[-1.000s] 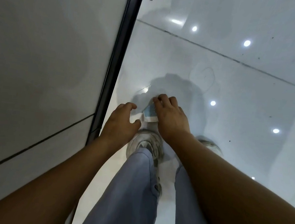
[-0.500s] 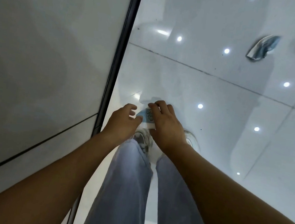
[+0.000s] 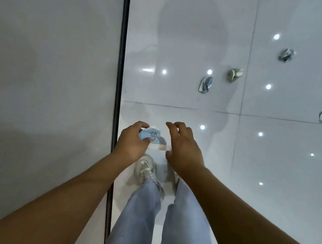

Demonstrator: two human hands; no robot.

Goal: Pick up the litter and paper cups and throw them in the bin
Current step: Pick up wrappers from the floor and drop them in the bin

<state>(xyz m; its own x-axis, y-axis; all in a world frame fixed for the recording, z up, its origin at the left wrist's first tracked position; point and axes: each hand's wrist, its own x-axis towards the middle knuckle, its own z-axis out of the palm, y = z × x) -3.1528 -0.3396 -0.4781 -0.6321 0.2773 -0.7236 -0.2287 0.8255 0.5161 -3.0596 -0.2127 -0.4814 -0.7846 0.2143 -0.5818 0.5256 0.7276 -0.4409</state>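
Blue-printed paper cup (image 3: 153, 136) sits pinched in our left hand (image 3: 131, 142) right by the wall's black edge strip (image 3: 121, 57), right hand (image 3: 183, 146) loose and holding nothing beside it, four crumpled litter bits (image 3: 205, 84) scattered over roomy glossy floor (image 3: 185, 44) ahead.

left hand (image 3: 131, 141) grips paper cup (image 3: 152, 136) | right hand (image 3: 183, 146) loose beside | four crumpled scraps on floor (image 3: 270, 174)

The left hand (image 3: 131, 142) covers part of the paper cup (image 3: 153, 138), and its lower end is blurred. The right shoe is almost hidden behind the right hand (image 3: 183, 147).
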